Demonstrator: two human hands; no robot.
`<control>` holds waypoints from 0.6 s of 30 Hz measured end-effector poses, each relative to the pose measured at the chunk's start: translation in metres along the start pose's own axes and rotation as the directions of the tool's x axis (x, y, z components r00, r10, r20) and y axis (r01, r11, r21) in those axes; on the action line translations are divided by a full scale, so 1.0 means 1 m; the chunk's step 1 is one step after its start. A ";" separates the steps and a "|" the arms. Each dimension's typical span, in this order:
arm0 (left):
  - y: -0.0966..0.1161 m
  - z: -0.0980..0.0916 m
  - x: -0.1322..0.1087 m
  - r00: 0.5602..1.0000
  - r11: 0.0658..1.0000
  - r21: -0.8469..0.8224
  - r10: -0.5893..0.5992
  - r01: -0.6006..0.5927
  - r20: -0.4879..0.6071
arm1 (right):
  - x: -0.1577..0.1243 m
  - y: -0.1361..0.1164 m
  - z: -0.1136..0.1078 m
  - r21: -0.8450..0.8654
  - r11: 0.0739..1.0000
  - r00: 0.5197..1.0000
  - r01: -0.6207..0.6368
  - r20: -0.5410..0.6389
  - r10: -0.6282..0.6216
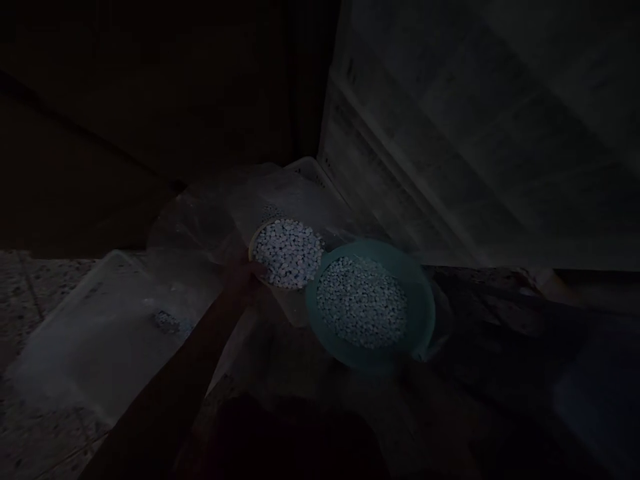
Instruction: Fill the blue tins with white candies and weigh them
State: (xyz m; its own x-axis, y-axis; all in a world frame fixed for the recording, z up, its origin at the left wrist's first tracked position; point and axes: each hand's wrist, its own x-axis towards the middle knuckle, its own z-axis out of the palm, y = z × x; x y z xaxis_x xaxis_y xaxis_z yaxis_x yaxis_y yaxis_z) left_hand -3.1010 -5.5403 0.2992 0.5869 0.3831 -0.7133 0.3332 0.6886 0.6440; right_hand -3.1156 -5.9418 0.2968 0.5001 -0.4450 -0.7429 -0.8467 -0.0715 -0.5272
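Note:
The picture is very dark. My left hand (241,275) reaches in from the lower left along a dark forearm and meets the left rim of a small bowl (256,241) heaped with small white pellets (287,253). The bowl looks tilted and held up, though my fingers barely show in the gloom. Right beside it, touching its right edge, sits a teal plastic basin (421,300), also filled with white pellets (361,301). My right hand is not in view.
Clear plastic bags (115,327) lie crumpled on a speckled stone surface (30,280) to the left and behind the bowls. A pale crate edge (310,167) shows at the back. A grey wall (450,147) rises on the right.

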 end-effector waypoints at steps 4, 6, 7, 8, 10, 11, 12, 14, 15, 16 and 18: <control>-0.014 0.032 -0.037 0.995 0.978 0.181 0.095 -0.101 0.044 | -0.007 0.003 0.016 0.007 0.997 0.996 -0.071 0.060 0.071; -0.037 0.052 -0.051 0.976 0.881 0.421 0.210 -0.216 0.061 | -0.009 0.004 0.022 0.016 0.995 0.991 -0.096 0.095 0.094; -0.051 0.062 -0.058 0.961 0.778 0.569 0.263 -0.266 0.090 | -0.010 0.005 0.024 0.017 0.994 0.988 -0.109 0.110 0.106; -0.064 0.071 -0.065 0.943 0.640 0.705 0.306 -0.306 0.131 | -0.010 0.004 0.026 0.016 0.993 0.985 -0.120 0.124 0.117; -0.090 0.088 -0.079 0.898 0.321 0.870 0.360 -0.374 0.254 | -0.010 0.003 0.027 0.020 0.989 0.981 -0.145 0.131 0.141; -0.101 0.094 -0.085 0.865 0.170 0.892 0.374 -0.419 0.335 | -0.010 0.001 0.027 0.026 0.987 0.981 -0.159 0.121 0.155; -0.110 0.097 -0.090 0.822 0.035 0.882 0.382 -0.469 0.422 | -0.011 0.000 0.027 0.028 0.985 0.980 -0.173 0.110 0.169; -0.120 0.099 -0.097 0.717 -0.188 0.806 0.375 -0.562 0.588 | -0.013 -0.004 0.027 0.029 0.982 0.976 -0.185 0.118 0.181; -0.121 0.097 -0.098 0.666 -0.264 0.756 0.359 -0.599 0.654 | -0.014 -0.005 0.026 0.028 0.983 0.975 -0.182 0.138 0.177; -0.121 0.094 -0.098 0.623 -0.311 0.706 0.333 -0.636 0.708 | -0.016 -0.006 0.026 0.029 0.984 0.972 -0.174 0.168 0.167; -0.115 0.086 -0.096 0.565 -0.303 0.620 0.254 -0.724 0.785 | -0.017 -0.008 0.025 0.052 0.987 0.968 -0.153 0.210 0.139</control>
State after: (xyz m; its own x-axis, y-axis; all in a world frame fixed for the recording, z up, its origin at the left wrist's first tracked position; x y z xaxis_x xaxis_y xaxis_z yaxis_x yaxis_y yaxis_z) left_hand -3.1323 -5.7086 0.3173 0.9956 -0.0915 -0.0223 -0.0687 -0.8676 0.4924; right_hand -3.1131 -5.9112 0.3034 0.4044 -0.2536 -0.8787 -0.9026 0.0440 -0.4281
